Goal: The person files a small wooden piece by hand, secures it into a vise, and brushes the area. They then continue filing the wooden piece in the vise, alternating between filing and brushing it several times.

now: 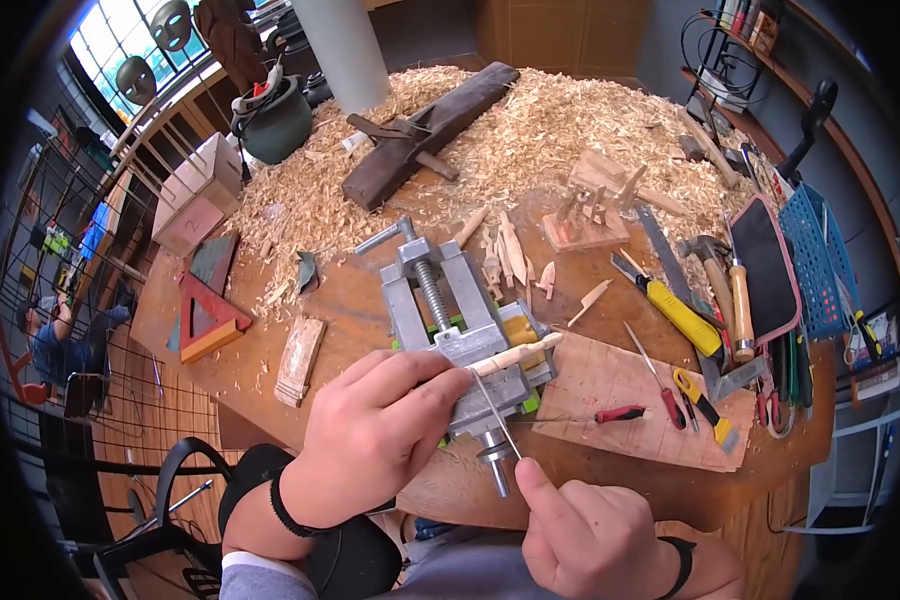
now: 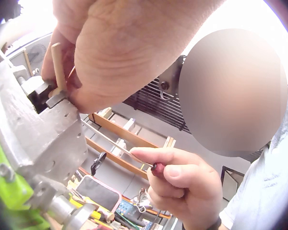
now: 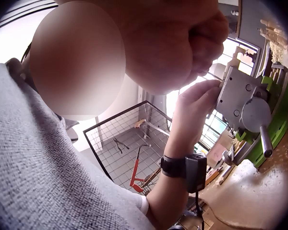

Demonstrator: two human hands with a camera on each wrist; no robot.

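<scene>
A pale carved wooden piece lies across the metal vise, its near end pinched by the left hand. The right hand grips a thin metal tool, index finger stretched along it; its tip meets the wood beside the left fingertips. In the left wrist view the tool's red handle shows inside the right hand, and the left hand is at the vise. The right wrist view has the left hand against the vise; the right hand hides the tool.
Wood shavings cover the table's back around a large plane. Left of the vise are a wood block and a red triangle. To the right lie a yellow knife, a red-handled screwdriver and a blue basket.
</scene>
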